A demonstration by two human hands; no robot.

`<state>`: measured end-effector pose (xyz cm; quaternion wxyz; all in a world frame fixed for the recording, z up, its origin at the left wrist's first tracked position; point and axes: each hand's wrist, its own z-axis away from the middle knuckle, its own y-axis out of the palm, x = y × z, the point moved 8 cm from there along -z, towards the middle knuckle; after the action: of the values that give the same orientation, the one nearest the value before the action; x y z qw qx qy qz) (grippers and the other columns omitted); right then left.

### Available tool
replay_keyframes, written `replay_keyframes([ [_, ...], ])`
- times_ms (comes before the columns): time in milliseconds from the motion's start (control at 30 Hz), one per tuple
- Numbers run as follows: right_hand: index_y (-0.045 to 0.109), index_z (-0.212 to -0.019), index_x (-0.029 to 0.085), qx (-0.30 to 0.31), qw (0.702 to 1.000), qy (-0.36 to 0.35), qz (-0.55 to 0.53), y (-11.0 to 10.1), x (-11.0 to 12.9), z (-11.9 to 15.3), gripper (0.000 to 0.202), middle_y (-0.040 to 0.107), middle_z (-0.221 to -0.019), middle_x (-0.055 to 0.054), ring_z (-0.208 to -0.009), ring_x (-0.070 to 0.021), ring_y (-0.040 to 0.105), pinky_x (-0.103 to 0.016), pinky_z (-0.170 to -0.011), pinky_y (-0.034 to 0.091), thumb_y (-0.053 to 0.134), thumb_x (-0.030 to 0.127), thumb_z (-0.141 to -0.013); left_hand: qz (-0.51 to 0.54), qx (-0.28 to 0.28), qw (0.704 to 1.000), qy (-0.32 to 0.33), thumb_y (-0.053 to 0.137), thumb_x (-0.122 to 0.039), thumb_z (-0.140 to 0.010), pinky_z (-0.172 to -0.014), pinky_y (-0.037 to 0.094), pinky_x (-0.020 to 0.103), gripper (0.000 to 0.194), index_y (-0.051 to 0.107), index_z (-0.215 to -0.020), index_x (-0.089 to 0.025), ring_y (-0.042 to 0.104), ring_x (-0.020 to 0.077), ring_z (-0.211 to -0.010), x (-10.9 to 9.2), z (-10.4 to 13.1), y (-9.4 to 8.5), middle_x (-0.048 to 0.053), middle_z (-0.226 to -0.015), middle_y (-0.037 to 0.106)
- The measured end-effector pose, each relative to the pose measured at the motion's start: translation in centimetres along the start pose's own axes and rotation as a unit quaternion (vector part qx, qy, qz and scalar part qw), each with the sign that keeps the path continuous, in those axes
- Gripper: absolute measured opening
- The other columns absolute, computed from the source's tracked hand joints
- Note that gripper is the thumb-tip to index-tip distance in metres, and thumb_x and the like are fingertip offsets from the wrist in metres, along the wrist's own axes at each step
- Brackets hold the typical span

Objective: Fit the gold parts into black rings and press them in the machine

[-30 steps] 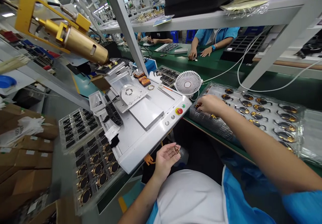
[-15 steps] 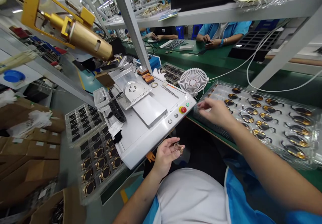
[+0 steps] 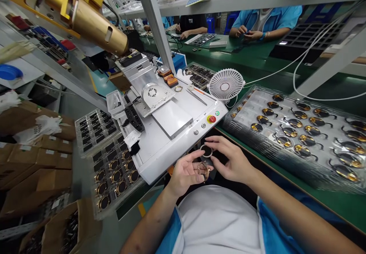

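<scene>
My left hand point(image 3: 185, 174) is closed on a gold-coloured round watch case point(image 3: 203, 171), held tilted between thumb and fingers. Just above it my right hand point(image 3: 233, 158) pinches a thin pale ring point(image 3: 210, 155) with a dark middle; I cannot tell whether that middle is solid or see-through. My left fingertips reach up to the ring's near side. Both hands are above my lap, in front of the white machine base point(image 3: 160, 158).
Stacked clear trays point(image 3: 248, 113) of round black-and-gold parts with cables stand at right. More trays point(image 3: 113, 200) lie at left. The machine base carries a metal fixture point(image 3: 153, 94), tweezers point(image 3: 197, 97) and a red button point(image 3: 212, 119). Behind it stands a white fan point(image 3: 225, 85). A gold cylinder point(image 3: 98, 27) hangs upper left.
My right hand has come from beside the right-hand trays to my left hand, and the pale ring now shows in its fingers. My left hand keeps the watch case. The view has shifted slightly.
</scene>
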<state>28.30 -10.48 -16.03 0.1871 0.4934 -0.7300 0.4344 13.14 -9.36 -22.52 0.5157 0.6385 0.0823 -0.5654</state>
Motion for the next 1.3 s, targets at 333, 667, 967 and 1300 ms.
replay_keyframes([
  [333, 0.075, -0.12, 0.021, 0.061, 0.989, 0.111, -0.081, 1.2, -1.2, -0.8, 0.027, 0.074, -0.105, -0.011, -0.089, -0.0219, 0.072, -0.033, -0.074, 0.062, 0.057, 0.029, -0.101, -0.048, 0.024, 0.999, 0.002, 0.099, -0.026, -0.058, -0.08, 0.061, 0.037, 0.077, 0.07, -0.129, -0.019, 0.077, 0.0315, -0.099, -0.7, 0.6, -0.2, 0.016, -0.116, 0.075],
  [667, 0.072, -0.089, 0.023, 0.04, 0.996, 0.043, -0.072, 2.1, -0.7, -0.9, 0.019, 0.075, -0.09, -0.007, -0.079, -0.0201, 0.072, -0.032, -0.069, 0.059, 0.057, 0.025, -0.1, 0.029, -0.012, 0.999, 0.009, 0.098, -0.037, -0.06, -0.078, 0.059, 0.03, 0.08, 0.067, -0.131, -0.019, 0.078, 0.0271, -0.094, 0.2, 1.2, -1.2, 0.014, -0.119, 0.073],
  [967, 0.049, -0.083, 0.023, -0.004, 0.958, 0.268, -0.099, 3.0, -7.2, -7.9, 0.019, 0.064, -0.063, 0.001, -0.054, -0.0171, 0.061, -0.029, -0.058, 0.05, 0.062, 0.032, -0.095, 0.038, -0.071, 0.996, 0.031, 0.097, -0.034, -0.062, -0.087, 0.056, 0.033, 0.081, 0.065, -0.132, -0.011, 0.077, 0.0259, -0.095, -0.3, 1.0, -3.2, 0.015, -0.099, 0.081],
  [1300, 0.05, -0.087, 0.023, -0.076, 0.932, 0.355, 0.014, 1.5, -10.1, -9.8, 0.029, 0.058, -0.055, 0.006, -0.052, -0.0167, 0.058, -0.028, -0.059, 0.043, 0.077, 0.028, -0.081, -0.089, -0.068, 0.988, 0.106, 0.095, -0.039, -0.067, -0.09, 0.059, 0.041, 0.095, 0.053, -0.148, -0.016, 0.074, 0.0339, -0.108, -1.9, 2.7, -2.9, 0.02, -0.124, 0.074],
])
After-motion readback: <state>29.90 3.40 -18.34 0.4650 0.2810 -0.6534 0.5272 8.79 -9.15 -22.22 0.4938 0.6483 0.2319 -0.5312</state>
